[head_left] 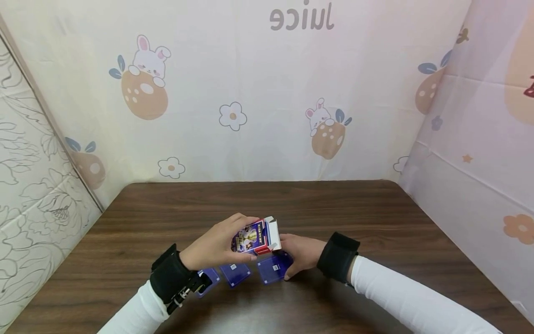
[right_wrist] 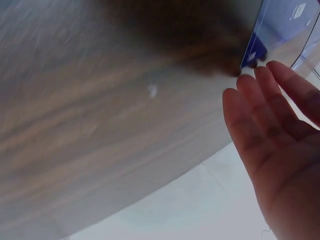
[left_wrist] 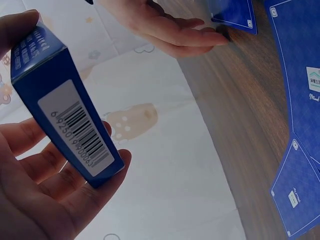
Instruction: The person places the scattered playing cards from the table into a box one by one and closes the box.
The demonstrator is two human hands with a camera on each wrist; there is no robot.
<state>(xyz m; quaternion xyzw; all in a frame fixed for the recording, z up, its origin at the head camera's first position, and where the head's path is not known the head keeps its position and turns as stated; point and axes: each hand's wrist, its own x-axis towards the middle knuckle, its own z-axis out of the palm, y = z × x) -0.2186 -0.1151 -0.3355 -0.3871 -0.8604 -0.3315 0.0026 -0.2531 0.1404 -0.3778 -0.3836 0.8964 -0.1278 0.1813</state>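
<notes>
My left hand [head_left: 219, 242] grips a small blue-and-red card box [head_left: 250, 236] around its sides, with a trophy picture facing up. White flaps stand open at the box's right end; a barcode shows on its blue side in the left wrist view. Beside that open end, my right hand [head_left: 301, 252] reaches down to the table over the rightmost blue card [head_left: 271, 269]. In the right wrist view its fingers [right_wrist: 257, 107] are extended, fingertips right at a card's edge. Two more blue cards, a middle one [head_left: 235, 273] and a left one [head_left: 208, 280], lie below the left hand.
The dark wood table [head_left: 346, 208] runs back to a white curtain [head_left: 267, 139] printed with bunnies and flowers. A flower-patterned panel [head_left: 37, 208] stands along the left side, and another printed curtain [head_left: 471, 157] borders the right.
</notes>
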